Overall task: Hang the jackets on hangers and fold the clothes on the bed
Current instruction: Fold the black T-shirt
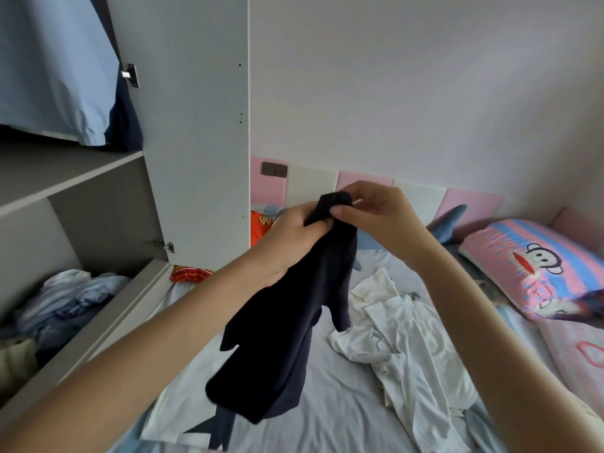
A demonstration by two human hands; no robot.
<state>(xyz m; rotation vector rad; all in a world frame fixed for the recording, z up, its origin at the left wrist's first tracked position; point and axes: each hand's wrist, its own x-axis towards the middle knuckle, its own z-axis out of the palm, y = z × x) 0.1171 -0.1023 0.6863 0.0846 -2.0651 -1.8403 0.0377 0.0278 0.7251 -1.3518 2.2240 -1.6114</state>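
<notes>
**Wardrobe**: stands open beside the left edge of the bed. A light blue jacket hangs in the upper bay. Loose clothes are heaped in the lower compartment.

**Bed**: the pale sheet is exposed across the middle, probably to serve as the folding surface.

**Cartoon pillow**: lies at the right, near the padded headboard and apart from the clothes.

**White garment**: crumpled on the sheet to the right of centre and not yet folded.

**Navy garment**: held up over the bed in front of the person, hanging down from its top edge. Whether its lower end touches the sheet cannot be told.

**Left hand**: its grip is closed round the bunched upper edge.

**Right hand**: its grip is a narrow pinch on the same edge, touching the left.

**Judgement:** the garment is held high so that its own weight straightens it, while the close grips look for a seam or shoulder to spread it from.
</notes>
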